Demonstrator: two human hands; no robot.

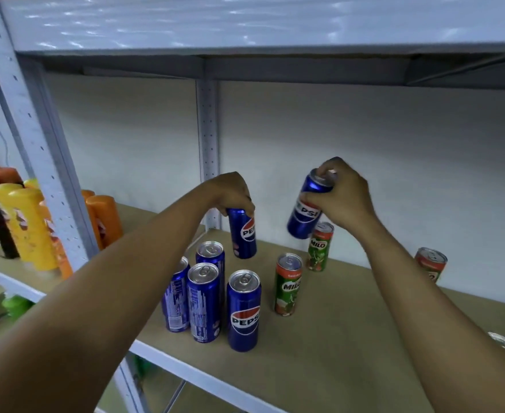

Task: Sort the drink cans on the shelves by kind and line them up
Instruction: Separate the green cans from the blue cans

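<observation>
Grouping step: left hand (234, 190) grips one Pepsi can (243, 234), right hand (342, 194) another (306, 207); next, likely set both beside the Pepsi cluster (212, 299).

Head-worn wide-angle view, facing forward-down, close to shelf (320, 338)

Yellow tubes (24, 225) and orange tubes (103, 219) stand on the neighbouring shelf.
</observation>
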